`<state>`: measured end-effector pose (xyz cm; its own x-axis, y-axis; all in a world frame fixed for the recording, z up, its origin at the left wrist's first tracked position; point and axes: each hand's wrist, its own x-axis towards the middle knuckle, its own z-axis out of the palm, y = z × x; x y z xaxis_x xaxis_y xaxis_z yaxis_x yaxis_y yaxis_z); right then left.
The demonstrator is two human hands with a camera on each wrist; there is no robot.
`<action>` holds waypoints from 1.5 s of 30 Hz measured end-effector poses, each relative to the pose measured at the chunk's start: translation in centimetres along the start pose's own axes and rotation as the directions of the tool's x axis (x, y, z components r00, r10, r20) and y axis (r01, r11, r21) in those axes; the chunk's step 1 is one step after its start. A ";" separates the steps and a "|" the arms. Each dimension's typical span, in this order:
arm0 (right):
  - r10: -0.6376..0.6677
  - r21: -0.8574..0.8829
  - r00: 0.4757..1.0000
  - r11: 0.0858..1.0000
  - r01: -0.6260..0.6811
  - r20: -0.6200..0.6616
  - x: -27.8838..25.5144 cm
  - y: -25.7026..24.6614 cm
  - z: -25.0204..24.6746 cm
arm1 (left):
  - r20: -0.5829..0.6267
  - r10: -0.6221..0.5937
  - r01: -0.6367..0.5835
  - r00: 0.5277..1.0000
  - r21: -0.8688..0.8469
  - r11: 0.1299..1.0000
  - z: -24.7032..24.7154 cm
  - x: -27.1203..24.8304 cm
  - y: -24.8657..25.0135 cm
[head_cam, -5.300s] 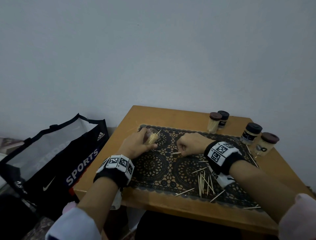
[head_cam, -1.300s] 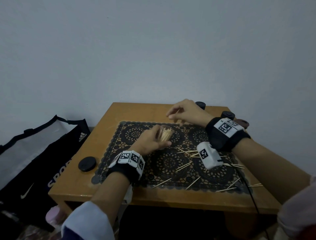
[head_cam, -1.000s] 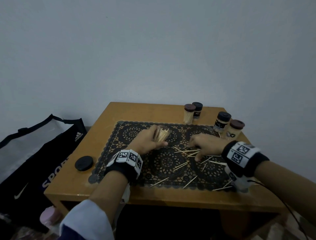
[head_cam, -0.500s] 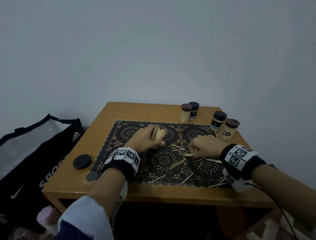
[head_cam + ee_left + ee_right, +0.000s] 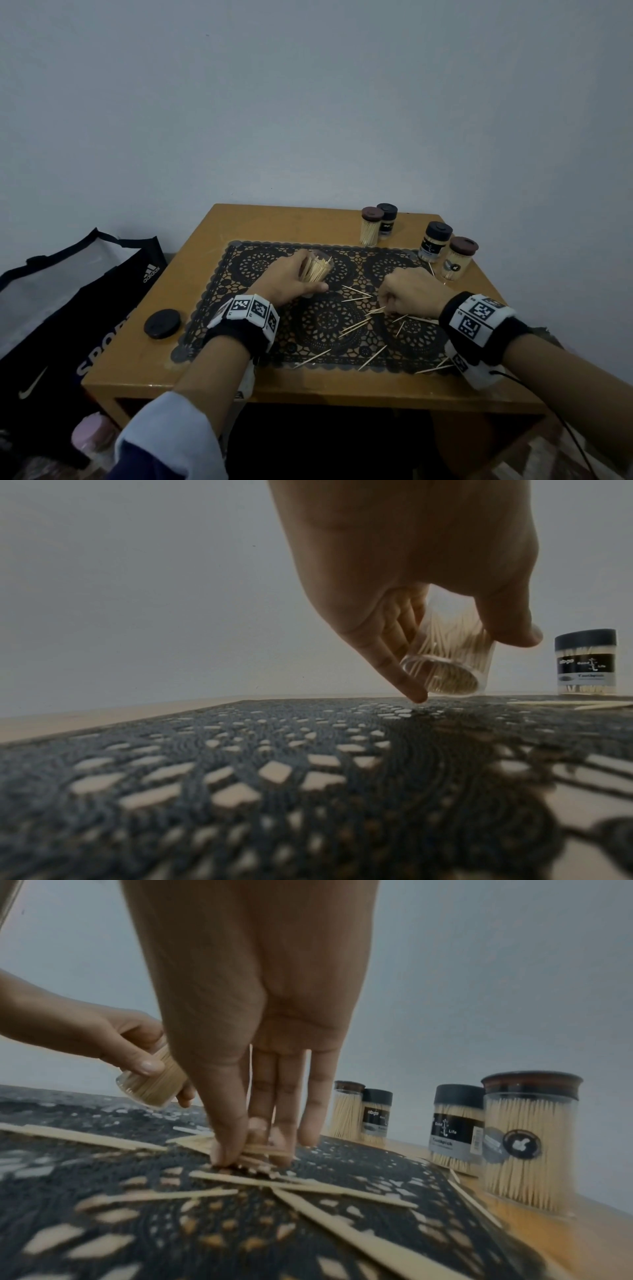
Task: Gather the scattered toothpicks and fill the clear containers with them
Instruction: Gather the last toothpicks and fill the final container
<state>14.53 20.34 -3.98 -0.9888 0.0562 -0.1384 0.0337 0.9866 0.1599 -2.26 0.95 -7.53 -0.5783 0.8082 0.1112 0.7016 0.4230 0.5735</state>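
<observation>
Left hand (image 5: 291, 281) grips a tilted open jar (image 5: 317, 269) stuffed with toothpicks, around 11 o'clock on the mat (image 5: 260, 263). Right hand (image 5: 407, 291) pinches loose toothpicks (image 5: 356, 325) mid-mat. Four capped full jars (image 5: 371, 228) at 1 o'clock on the counter (image 5: 212, 236).

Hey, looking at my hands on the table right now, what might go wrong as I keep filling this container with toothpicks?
1. Your left hand holds the open container tilted, only its lower edge near the lace mat; tip further and toothpicks may slide out.
2. Your right hand pinches several crossed toothpicks at once; some may drop or snag in the mat's holes.
3. Loose toothpicks lie near the front table edge by your right wrist; a sweep might knock them off.
</observation>
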 end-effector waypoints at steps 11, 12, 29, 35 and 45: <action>0.009 0.267 1.000 0.964 -0.010 0.006 1.2 1.9 -1.4 | 0.025 -0.007 0.006 1.000 0.025 1.000 -0.1 -0.1 0.3; 0.022 0.361 1.000 0.932 -0.014 -0.018 1.6 2.0 -2.1 | 0.031 -0.012 0.011 0.999 0.022 1.000 -0.1 -0.1 0.2; -0.039 0.536 0.968 0.827 0.170 -0.248 7.5 -2.9 -7.6 | -0.041 0.032 -0.035 0.999 -0.075 0.997 0.4 0.2 -0.5; 0.080 0.432 0.993 0.901 -0.035 -0.086 5.9 -0.9 -4.2 | -0.024 -0.046 0.044 0.999 -0.080 0.996 0.6 0.6 -0.8; 0.021 0.294 1.000 0.956 -0.017 -0.011 5.0 -3.4 -0.5 | -0.025 -0.013 0.009 1.000 -0.190 0.982 0.5 0.3 -0.8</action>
<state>9.39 17.20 -4.70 -0.9894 0.0754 -0.1242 0.0919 0.9869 -0.1325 -2.75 1.03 -8.31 -0.5978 0.7921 0.1235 0.6049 0.3446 0.7178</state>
